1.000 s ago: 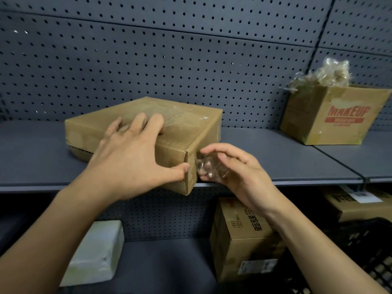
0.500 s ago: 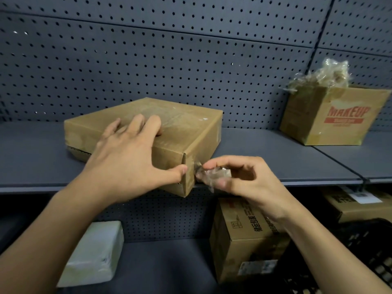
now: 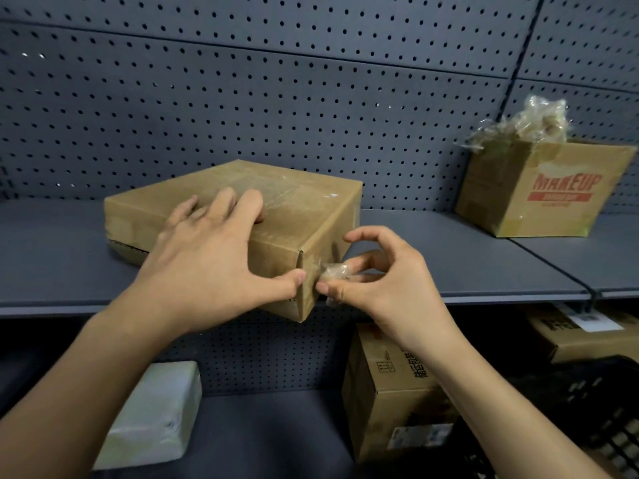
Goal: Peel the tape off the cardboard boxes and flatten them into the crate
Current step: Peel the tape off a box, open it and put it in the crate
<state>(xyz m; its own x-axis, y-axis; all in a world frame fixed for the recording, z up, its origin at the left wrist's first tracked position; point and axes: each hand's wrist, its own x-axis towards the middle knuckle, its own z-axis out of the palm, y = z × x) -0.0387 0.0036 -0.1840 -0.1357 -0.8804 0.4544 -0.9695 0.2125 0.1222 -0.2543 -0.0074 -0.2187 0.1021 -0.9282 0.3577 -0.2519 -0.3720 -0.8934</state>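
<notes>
- The flat cardboard box [image 3: 294, 209] is set on the upper shelf [image 3: 449, 257], near corner hung past the edge, prob. so its seam can be reached.
- The left hand [image 3: 207, 261] is laid spread on top, fingers straight, thumb pressed vs. the front face: box is pinned, not gripped.
- The tape [image 3: 333, 273], bunched at that corner, is pinched betw. thumb & fingertips of the right hand [image 3: 383, 281].
- The crate [image 3: 587, 409] is seen bottom right, well apart.

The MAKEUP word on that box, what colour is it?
The MAKEUP lettering is red; the head view shows it.
</notes>
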